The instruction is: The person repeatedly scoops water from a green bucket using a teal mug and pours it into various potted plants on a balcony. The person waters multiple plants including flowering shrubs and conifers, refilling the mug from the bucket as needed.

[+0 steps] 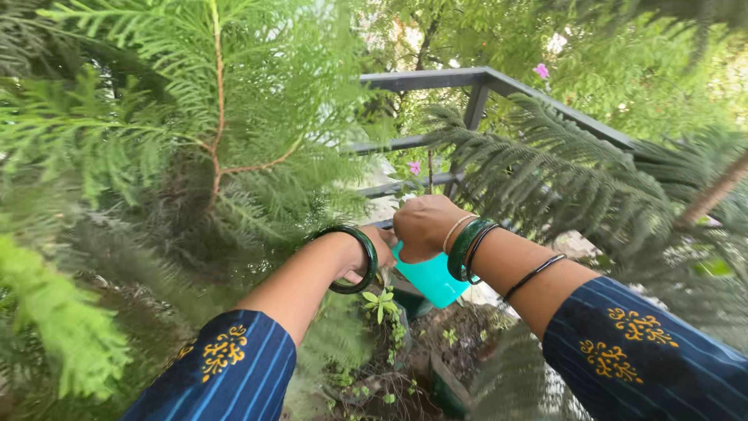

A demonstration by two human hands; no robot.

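Head view: the right hand (pixel 421 227) is closed in a fist around the top of a turquoise plastic container (pixel 431 278) – tilted above a plant pot (pixel 436 382). The left hand (pixel 372 251) sits just beside it, fingers hidden, so its grip cannot be told. Conifer foliage (pixel 179 132) crowds the left.

We wore dark blue striped sleeves with yellow embroidered motifs on both arms. Our left hand (pixel 366 253) carried one thick dark green bangle at the wrist; our right hand (pixel 425 226) carried green, pale and thin black bangles.
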